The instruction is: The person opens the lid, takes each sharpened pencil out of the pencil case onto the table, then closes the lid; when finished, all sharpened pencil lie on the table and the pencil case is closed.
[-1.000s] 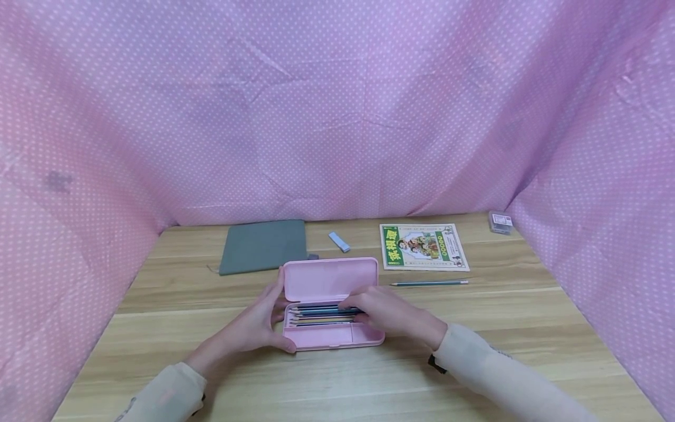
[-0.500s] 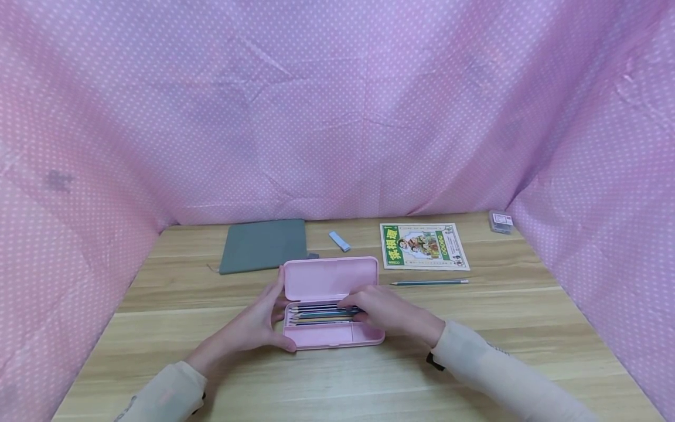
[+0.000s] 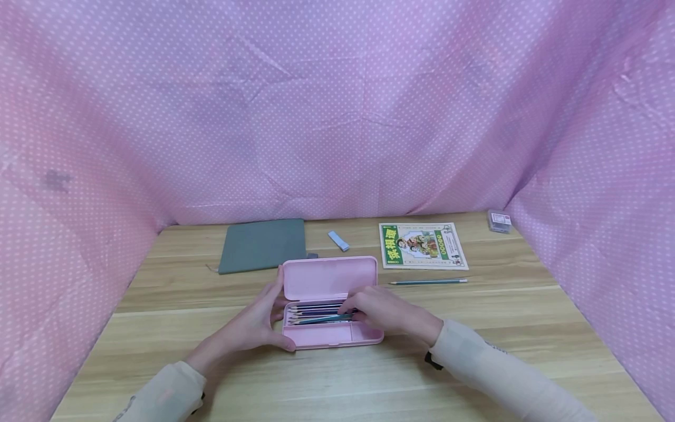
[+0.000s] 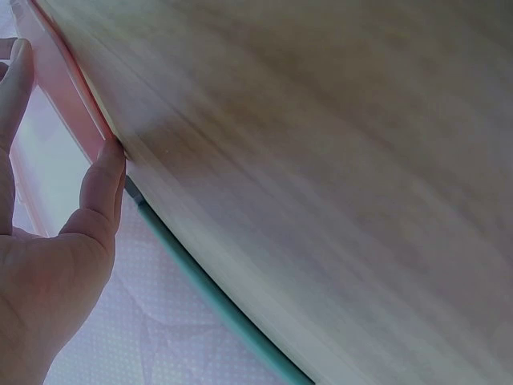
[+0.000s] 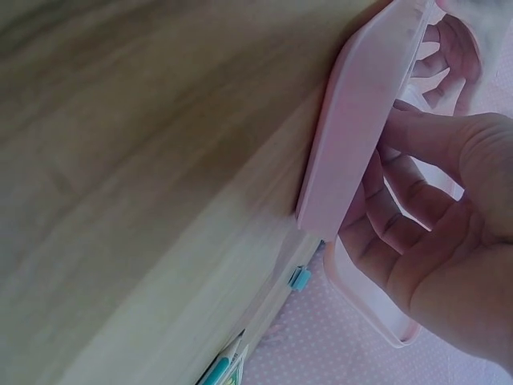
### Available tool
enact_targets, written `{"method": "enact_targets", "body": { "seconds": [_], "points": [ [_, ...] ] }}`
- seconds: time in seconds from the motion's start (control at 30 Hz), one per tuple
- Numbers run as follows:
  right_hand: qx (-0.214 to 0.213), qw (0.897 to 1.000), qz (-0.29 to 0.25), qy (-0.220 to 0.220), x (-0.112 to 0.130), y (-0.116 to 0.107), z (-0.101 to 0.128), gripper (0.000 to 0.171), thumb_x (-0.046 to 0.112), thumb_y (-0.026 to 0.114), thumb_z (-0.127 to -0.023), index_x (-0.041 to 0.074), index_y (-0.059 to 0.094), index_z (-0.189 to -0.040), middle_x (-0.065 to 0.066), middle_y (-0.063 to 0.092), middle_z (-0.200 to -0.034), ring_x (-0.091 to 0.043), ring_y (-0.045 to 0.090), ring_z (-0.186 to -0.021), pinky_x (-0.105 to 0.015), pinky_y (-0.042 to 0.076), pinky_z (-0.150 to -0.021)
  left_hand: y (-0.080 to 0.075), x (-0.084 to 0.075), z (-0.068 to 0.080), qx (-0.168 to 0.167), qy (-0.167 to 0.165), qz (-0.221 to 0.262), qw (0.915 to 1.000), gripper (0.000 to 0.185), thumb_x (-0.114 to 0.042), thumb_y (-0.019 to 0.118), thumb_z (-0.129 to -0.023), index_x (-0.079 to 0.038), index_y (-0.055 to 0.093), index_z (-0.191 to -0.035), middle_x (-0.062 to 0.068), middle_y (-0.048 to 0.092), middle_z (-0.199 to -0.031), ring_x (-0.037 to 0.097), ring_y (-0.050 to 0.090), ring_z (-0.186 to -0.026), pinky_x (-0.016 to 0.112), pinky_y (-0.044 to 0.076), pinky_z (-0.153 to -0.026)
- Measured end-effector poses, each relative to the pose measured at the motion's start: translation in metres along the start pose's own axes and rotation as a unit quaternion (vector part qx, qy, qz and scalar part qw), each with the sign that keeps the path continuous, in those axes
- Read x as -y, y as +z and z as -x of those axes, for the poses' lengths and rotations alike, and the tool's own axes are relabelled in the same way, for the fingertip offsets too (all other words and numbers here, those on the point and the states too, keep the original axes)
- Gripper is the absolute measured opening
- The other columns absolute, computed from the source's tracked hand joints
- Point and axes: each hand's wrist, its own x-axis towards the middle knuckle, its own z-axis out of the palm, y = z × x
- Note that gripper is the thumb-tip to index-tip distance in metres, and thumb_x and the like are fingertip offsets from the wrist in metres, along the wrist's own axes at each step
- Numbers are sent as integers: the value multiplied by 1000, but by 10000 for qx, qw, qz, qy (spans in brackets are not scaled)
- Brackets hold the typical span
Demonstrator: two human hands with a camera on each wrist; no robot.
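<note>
An open pink pencil case (image 3: pixel 319 336) sits on the table, its lid (image 3: pixel 329 278) tipped back. Several pencils (image 3: pixel 316 306) lie side by side in its long rear compartment, points toward the left. My left hand (image 3: pixel 258 322) holds the case's left end, thumb at the front corner and index finger up against the lid's edge. Inside the right part of the case, my right hand (image 3: pixel 379 308) pinches a teal pencil (image 3: pixel 324 319), which slants across the others. The fingers cover its right end. The right wrist view shows the curled fingers (image 5: pixel 377 249) over the case wall.
Behind the case lie a grey-green notebook (image 3: pixel 263 246), a small light-blue strip-shaped item (image 3: pixel 338 241) and an illustrated booklet (image 3: pixel 423 246). Another teal pencil (image 3: pixel 429 282) rests right of the lid. A small clear box (image 3: pixel 498 221) stands at the far right corner, before the pink dotted curtain (image 3: pixel 337 117).
The teal pencil under my right fingers has shifted toward the front of the compartment and now lies at a slant over the others. The left hand and the case have stayed in place.
</note>
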Motion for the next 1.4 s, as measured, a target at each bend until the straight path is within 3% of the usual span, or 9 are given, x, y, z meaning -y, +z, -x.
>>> {"method": "enact_targets", "body": {
  "seconds": [1.17,1.4],
  "points": [
    [-109,9998,-93,-115,1,-6,1,26,1,71,-94,14,78,-115,3,69,-101,-6,62,-90,-24,56,-84,0,-2,1,14,-61,-100,9999,151,-21,99,-62,-25,-14,-162,18,27,-153,34,52,-133,39,47,-106],
    [60,9976,-427,-541,-4,-21,7,26,-1,69,-94,8,76,-118,-2,71,-106,-7,62,-94,-23,56,-87,0,-3,1,22,-59,-92,9999,150,-21,99,-63,-26,-14,-162,18,26,-153,34,51,-133,39,48,-106]
  ]
}}
